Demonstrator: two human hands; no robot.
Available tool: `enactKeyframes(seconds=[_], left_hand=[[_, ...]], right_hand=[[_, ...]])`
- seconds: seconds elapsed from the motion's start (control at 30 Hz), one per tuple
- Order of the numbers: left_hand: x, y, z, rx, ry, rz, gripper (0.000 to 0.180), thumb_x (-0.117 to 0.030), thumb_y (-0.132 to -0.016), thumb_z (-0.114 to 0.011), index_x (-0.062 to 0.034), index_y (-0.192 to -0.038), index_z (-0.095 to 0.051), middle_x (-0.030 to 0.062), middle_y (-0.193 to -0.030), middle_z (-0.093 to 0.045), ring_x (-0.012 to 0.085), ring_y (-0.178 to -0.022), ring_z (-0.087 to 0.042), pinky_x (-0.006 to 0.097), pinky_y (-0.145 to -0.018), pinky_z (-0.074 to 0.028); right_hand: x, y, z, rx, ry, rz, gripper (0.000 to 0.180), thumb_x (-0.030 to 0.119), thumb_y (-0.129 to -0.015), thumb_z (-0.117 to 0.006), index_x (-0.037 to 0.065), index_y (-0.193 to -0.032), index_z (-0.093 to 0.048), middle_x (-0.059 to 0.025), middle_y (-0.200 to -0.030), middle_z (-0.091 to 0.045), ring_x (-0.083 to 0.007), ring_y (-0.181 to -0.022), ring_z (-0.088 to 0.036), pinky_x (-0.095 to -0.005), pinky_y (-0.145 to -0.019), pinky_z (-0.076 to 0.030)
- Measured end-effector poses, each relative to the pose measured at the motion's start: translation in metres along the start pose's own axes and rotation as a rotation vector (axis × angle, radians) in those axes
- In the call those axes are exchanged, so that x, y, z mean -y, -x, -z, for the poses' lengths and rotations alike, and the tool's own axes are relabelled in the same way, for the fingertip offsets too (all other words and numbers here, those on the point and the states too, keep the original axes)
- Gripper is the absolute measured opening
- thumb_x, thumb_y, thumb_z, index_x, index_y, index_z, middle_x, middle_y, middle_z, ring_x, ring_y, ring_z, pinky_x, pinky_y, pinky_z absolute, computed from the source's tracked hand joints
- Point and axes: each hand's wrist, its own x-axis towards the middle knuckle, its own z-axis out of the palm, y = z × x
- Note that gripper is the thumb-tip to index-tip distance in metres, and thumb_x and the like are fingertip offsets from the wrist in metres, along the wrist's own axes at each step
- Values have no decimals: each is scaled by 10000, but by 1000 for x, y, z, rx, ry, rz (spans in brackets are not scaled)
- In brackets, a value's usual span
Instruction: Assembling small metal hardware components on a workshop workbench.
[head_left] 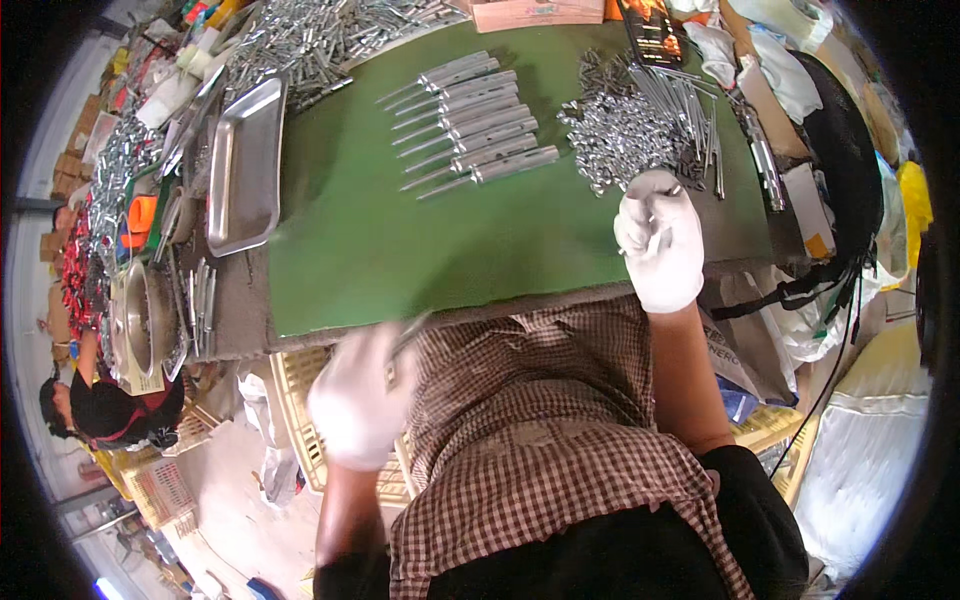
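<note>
Several silver tools (470, 125) with thick round handles and thin pointed shafts lie in a slanted row on the green mat (350, 240). My left hand (362, 400), white-gloved and blurred by motion, is at the table's near edge, closed around a slim metal piece (408, 332) whose kind I cannot make out. My right hand (662, 245), also in a white glove, is up beside a heap of small shiny metal parts (620, 140). Its fingers are curled together, and what they hold, if anything, is too small to name. Long thin metal rods (690, 105) lie beside the heap.
An oblong metal tray (247, 165) sits at the mat's left. Behind it is a big pile of metal pieces (320, 35). A pink box (538, 14) stands at the far edge. A yellow crate (300, 400) is below the table; another person (120, 405) is at far left.
</note>
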Motion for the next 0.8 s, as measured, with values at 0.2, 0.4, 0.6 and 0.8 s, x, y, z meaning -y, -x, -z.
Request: enactKeyframes(seconds=[0.2,0.4,0.6,0.8], left_hand=[[19,21,8,-55,0,-12,294,-170,-786,-707,-96,-1070,-696,75,-1015,-645,264,-928,-632,410,-838,-482],[-52,-119,-54,-274,213,-469,309,-140,-798,-696,-86,-1095,-634,78,-1036,-623,289,-937,-631,410,-796,-502],[-65,-154,-87,-128,-10,-393,230,-157,-807,-708,-82,-997,-601,92,-946,-594,297,-914,-609,407,-768,-507],[-51,-141,-80,-38,160,-425,201,-135,-818,-705,-70,-977,-601,121,-973,-606,332,-915,-603,426,-780,-501]], right_hand=[[-2,-1,-40,-128,253,-1,332,255,-956,-514,-15,-1139,-574,-90,-815,-615,-104,-491,-458,-235,-407,-343],[0,8,-42,-129,492,-120,366,287,-996,-427,-18,-1122,-587,-87,-781,-602,-71,-449,-433,-206,-372,-309],[8,25,-39,-212,571,-146,365,275,-1010,-400,-22,-1093,-595,-98,-791,-582,-74,-418,-393,-213,-371,-292],[18,26,-46,-177,594,-180,355,272,-999,-415,-22,-1089,-592,-94,-802,-572,-64,-465,-409,-204,-401,-316]])
